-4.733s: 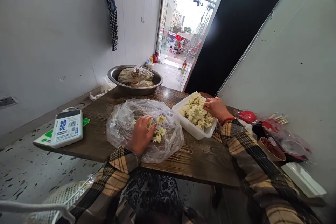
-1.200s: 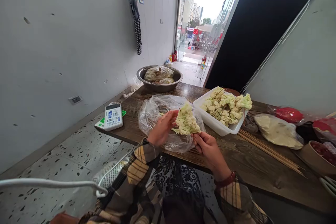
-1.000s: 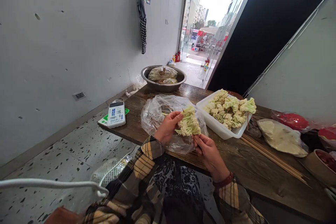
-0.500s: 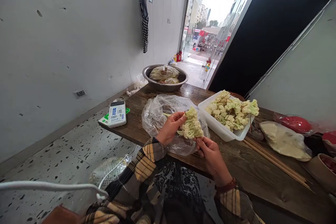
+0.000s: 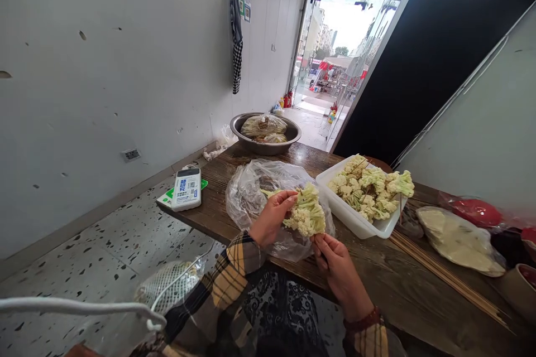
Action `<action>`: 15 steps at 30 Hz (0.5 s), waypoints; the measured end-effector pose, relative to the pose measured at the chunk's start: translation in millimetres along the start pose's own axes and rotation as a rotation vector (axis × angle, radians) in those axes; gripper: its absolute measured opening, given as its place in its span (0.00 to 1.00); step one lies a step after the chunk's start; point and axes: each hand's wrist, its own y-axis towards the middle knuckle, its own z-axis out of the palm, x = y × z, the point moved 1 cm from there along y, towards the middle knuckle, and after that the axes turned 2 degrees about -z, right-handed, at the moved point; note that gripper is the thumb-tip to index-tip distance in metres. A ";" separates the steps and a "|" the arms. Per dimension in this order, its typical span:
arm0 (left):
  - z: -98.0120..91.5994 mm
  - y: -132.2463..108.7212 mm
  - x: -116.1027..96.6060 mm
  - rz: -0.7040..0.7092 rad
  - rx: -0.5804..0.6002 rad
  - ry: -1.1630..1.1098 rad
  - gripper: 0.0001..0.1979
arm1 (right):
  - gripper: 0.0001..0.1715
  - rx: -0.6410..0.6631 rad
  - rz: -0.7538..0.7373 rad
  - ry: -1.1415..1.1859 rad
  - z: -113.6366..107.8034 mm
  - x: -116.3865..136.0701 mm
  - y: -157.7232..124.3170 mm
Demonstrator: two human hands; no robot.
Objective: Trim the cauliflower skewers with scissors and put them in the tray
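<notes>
The right grip (image 5: pixel 340 265) has left the tray (image 5: pixel 347 220); pale, knobbly, green-stemmed cauliflower (image 5: pixel 308 217) is pinched by it and the left grip (image 5: pixel 273 218).

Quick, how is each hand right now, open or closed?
Left hand: closed, holding cauliflower.
Right hand: pinched closed at the cauliflower's lower end; exactly what it grips cannot be told.
</notes>
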 end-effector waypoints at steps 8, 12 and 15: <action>3.0 -2.7 -1.7 -0.007 0.135 0.063 0.17 | 0.26 0.040 -0.083 -0.198 0.4 -7.3 -11.5; -1.4 1.6 5.7 -0.104 0.118 -0.017 0.18 | 0.24 0.079 -0.063 -0.316 6.1 -0.4 -18.4; -4.4 7.0 10.4 -0.118 0.086 -0.040 0.18 | 0.25 0.009 -0.108 -0.307 15.6 -0.7 -17.8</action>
